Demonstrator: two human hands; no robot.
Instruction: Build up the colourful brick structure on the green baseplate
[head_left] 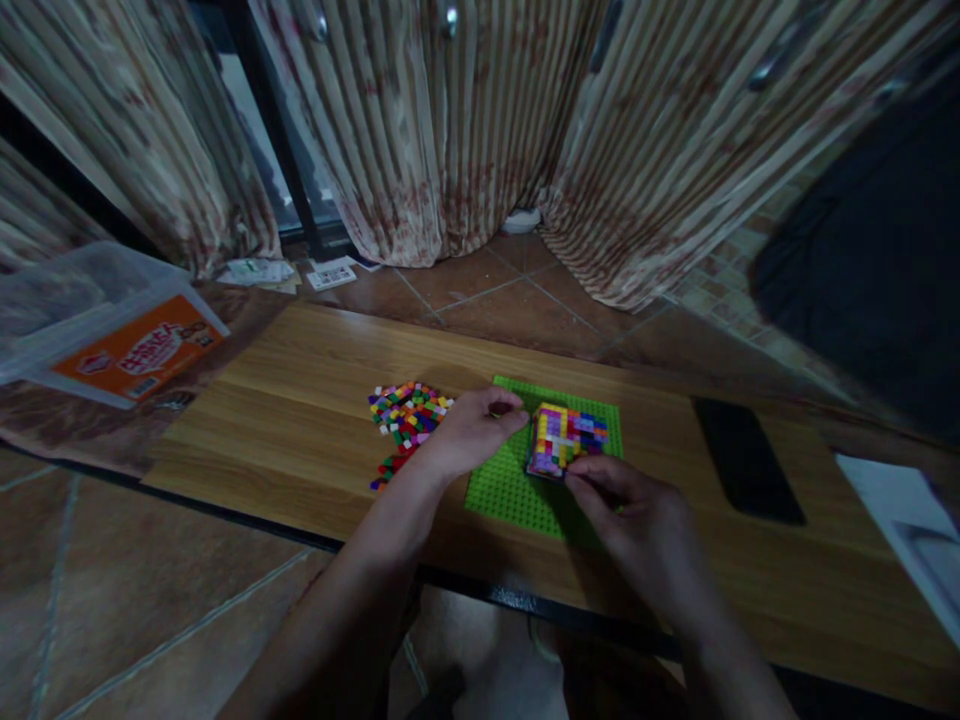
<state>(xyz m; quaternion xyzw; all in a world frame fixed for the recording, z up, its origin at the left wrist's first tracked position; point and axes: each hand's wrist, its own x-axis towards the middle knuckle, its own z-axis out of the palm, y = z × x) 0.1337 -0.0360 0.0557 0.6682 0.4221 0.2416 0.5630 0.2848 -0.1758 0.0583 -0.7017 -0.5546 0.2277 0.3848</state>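
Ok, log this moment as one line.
left hand: beside brick build, contact unclear | right hand: at brick build's near edge | brick build: over green baseplate | loose bricks: left of baseplate

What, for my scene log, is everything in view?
Brick model: 1, multicoloured, over baseplate
Baseplate: 1, green, on table
Loose bricks: many, multicoloured, left of baseplate
Table: 1, brown, centre
Slab: 1, black, table right
Sheet: 1, white, far right
Box: 1, clear, orange-labelled, far left
Papers: several, whitish, near curtains
Curtains: several, beige striped, background
Unclear item: 1, white, curtain hem
Floor: 1, brown, around table
Dark shape: 1, black, upper right
Left hand: 1, beside model
Right hand: 1, at model's near edge
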